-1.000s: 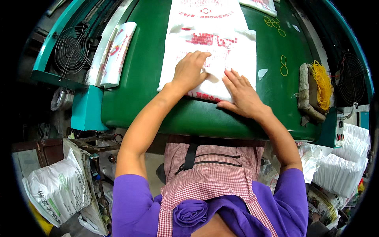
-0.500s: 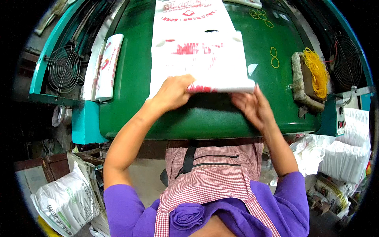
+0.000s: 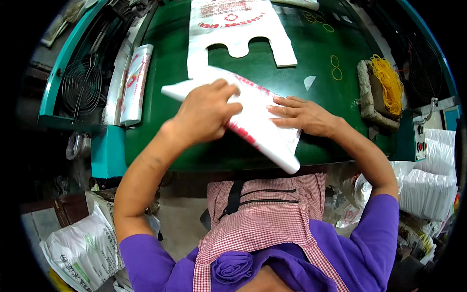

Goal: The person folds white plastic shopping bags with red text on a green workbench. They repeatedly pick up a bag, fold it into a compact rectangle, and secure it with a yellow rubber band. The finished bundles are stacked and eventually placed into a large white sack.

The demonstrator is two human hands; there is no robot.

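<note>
A folded stack of white plastic bags [image 3: 260,134] with red print lies slanted across the near part of the green tabletop [image 3: 321,151]. My left hand [image 3: 206,112] is closed on its upper left part, with the fingers curled round the plastic. My right hand [image 3: 309,117] rests flat on the stack's right side, fingers outstretched and slightly apart. Just beyond it, a flat pile of white carrier bags [image 3: 233,27] lies with its cut-out handles toward me. What lies under my left palm is hidden.
At the left edge lies another folded bundle of bags [image 3: 135,85]. A box of yellow rubber bands [image 3: 387,87] stands on the right; loose yellow bands [image 3: 335,68] and a white scrap [image 3: 309,82] lie nearby. Wire-guarded fans [image 3: 81,86] flank the table.
The folded stack has come away from the bag pile and turned so its right end points toward me. The pile's handle cut-outs now show. My right hand moved from its end onto its top.
</note>
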